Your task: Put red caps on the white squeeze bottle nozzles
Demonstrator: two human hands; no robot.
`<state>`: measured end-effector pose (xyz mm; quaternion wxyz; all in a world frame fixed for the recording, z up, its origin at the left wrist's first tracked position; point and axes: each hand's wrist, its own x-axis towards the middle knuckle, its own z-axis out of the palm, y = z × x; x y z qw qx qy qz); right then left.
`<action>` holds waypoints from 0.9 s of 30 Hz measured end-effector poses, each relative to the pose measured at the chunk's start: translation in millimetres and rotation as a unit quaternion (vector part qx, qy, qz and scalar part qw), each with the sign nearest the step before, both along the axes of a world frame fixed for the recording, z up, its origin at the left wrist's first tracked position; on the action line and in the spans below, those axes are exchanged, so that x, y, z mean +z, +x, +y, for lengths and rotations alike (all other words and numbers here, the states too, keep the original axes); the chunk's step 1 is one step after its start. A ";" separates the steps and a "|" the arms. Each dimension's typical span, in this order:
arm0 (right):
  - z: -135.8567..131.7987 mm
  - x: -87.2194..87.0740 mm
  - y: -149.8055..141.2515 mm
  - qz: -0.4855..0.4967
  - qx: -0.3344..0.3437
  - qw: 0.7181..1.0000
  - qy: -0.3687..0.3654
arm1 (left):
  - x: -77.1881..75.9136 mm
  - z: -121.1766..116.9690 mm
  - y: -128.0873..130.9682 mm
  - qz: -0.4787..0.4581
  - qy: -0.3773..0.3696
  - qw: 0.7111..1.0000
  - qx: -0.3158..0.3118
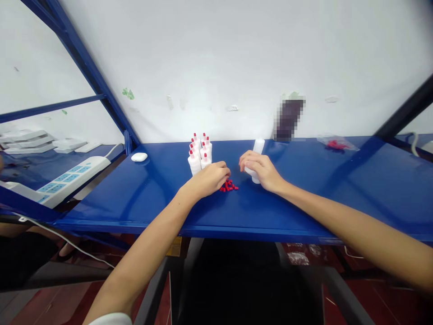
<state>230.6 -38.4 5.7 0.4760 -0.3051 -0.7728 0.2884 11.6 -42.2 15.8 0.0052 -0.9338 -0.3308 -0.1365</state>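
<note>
A small pile of red caps [229,185] lies on the blue table. My left hand [214,178] reaches over its left edge, fingers curled together and pointing down; whatever is between the fingertips is hidden. To the right, my right hand [264,171] is closed around a white plastic bottle [259,145]. White plastic shows above and below this hand, while the fingers cover the middle. Just behind my left hand stand several white squeeze bottles [194,163] in two rows, upright, with red tips on their nozzles. My left hand hides the base of the nearest ones.
The blue table [162,198] ends at a white wall. A clear bag of red pieces [336,144] lies at the back right, and a pixelated dark object [288,119] is by the wall. At left are a white case [139,157] and a power strip [72,180].
</note>
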 end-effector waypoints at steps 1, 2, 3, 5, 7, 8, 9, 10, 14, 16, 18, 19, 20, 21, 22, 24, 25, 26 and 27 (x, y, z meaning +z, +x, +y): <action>0.1 0.0 -0.2 -0.003 0.008 1.000 0.003 | -0.4 0.0 -0.2 -0.008 0.005 1.000 -0.002; 0.2 -0.4 -0.5 -0.004 0.013 1.000 -0.007 | -0.7 0.0 -0.4 -0.010 0.005 1.000 -0.005; 0.4 -1.1 -0.8 -0.003 0.017 1.000 -0.026 | -0.9 0.1 -0.5 -0.005 0.002 1.000 -0.007; 0.7 -3.1 -1.5 0.004 0.020 0.998 -0.064 | -0.6 0.1 -0.8 0.010 -0.007 1.000 -0.008; 0.9 -5.0 -2.3 0.011 0.020 0.996 -0.082 | 1.0 -0.3 -1.6 0.023 -0.013 1.000 -0.006; 0.9 -5.8 -2.6 0.011 0.021 0.996 -0.085 | 2.3 -0.8 -2.2 0.026 -0.018 0.999 -0.006; 0.8 -6.4 -2.8 0.008 0.021 0.996 -0.085 | 3.8 -1.4 -2.9 0.026 -0.025 0.999 -0.007; 0.6 -6.7 -2.9 0.006 0.023 0.996 -0.084 | 5.4 -2.2 -3.8 0.026 -0.035 0.999 -0.008; -1.3 -6.9 -2.6 -0.006 0.030 0.997 -0.074 | 10.0 -5.5 -6.3 0.028 -0.056 0.998 -0.017; -2.4 -7.2 -2.4 -0.011 0.031 0.997 -0.075 | 10.3 -6.1 -6.3 0.035 -0.054 0.998 -0.020; -3.0 -8.0 -2.3 -0.013 0.031 0.996 -0.083 | 9.3 -5.6 -5.7 0.036 -0.052 0.998 -0.020; -3.1 -8.4 -2.2 -0.012 0.029 0.996 -0.088 | 8.5 -5.1 -5.5 0.035 -0.051 0.998 -0.017; -3.1 -8.8 -2.2 -0.009 0.028 0.995 -0.094 | 7.7 -4.6 -5.3 0.033 -0.050 0.998 -0.014; -3.0 -9.0 -2.1 -0.005 0.027 0.995 -0.100 | 6.9 -4.1 -5.1 0.030 -0.048 0.998 -0.010; -2.9 -9.0 -2.2 -0.001 0.025 0.994 -0.107 | 6.3 -3.9 -4.9 0.025 -0.043 0.999 -0.005; -2.6 -8.5 -2.6 0.012 0.026 0.992 -0.123 | 6.2 -4.7 -3.3 -0.010 -0.026 1.000 -0.001; -2.5 -8.1 -3.1 0.020 0.029 0.990 -0.134 | 6.8 -5.9 -1.6 -0.050 -0.019 0.999 -0.001; -2.5 -7.8 -3.8 0.031 0.032 0.989 -0.143 | 7.8 -7.6 0.9 -0.110 -0.018 0.994 0.001; -2.4 -7.7 -4.7 0.042 0.037 0.987 -0.151 | 9.1 -9.8 4.1 -0.187 -0.025 0.982 0.006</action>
